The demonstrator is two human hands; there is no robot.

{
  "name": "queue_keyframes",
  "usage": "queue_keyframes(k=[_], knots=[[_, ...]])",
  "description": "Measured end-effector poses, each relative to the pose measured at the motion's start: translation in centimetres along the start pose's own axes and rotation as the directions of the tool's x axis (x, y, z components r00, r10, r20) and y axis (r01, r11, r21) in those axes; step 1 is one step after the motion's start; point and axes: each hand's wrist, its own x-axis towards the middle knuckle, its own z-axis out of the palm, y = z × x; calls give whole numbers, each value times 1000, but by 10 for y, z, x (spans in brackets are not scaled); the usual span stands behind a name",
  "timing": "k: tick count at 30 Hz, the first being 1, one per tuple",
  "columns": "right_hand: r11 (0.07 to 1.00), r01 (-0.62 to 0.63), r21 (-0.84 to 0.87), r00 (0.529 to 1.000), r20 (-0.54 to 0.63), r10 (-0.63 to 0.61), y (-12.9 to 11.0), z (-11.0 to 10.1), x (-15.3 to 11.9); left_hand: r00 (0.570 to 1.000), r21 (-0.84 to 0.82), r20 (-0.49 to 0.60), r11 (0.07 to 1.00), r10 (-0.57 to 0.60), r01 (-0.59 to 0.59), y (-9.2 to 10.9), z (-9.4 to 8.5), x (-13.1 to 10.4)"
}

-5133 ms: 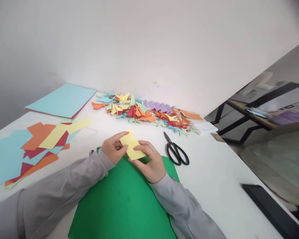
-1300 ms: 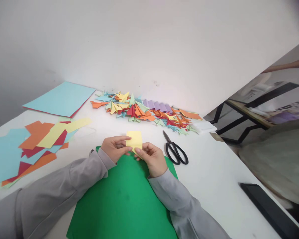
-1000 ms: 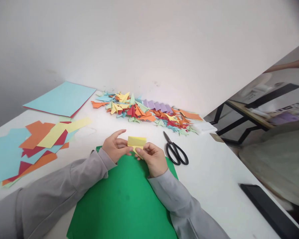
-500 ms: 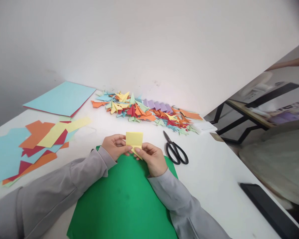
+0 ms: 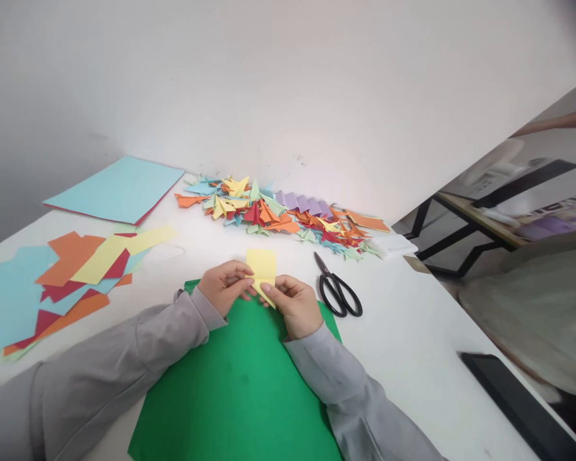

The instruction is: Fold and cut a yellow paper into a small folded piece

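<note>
A small yellow piece of paper (image 5: 262, 264) with a crease across it is held between my two hands, just above the far edge of a green sheet (image 5: 235, 384). My left hand (image 5: 224, 285) pinches its left lower edge between thumb and fingers. On the other side, my right hand (image 5: 295, 303) grips the lower right part, its thumb lying on the paper. Below the crease a pointed corner shows near my right thumb. Black-handled scissors (image 5: 338, 291) lie to the right of my right hand, blades pointing away.
Along the wall runs a heap of folded paper planes (image 5: 269, 214) in several colours. Loose paper scraps (image 5: 81, 269) and a stack of light blue sheets (image 5: 120, 189) lie at the left. A dark flat object (image 5: 513, 397) sits by the right table edge. Another person's arm (image 5: 557, 121) shows beyond.
The upper flap of the yellow paper has opened out flatter and shifted slightly up and right. Both hands keep their hold, nearly in place.
</note>
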Motion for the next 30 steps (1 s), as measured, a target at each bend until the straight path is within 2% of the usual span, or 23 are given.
queue_keyframes(k=[8,17,30], knots=[[1000,-4,-4,1000,11,5,0,0,-1,994,-68,-65,995,-82,78,6,3,1],[1000,-1,25,1000,18,1,2,-2,0,992,-89,-20,989,-121,118,3,2,0],[1000,-10,29,998,60,9,-1,0,-1,995,-65,-64,996,-72,68,4,2,0]])
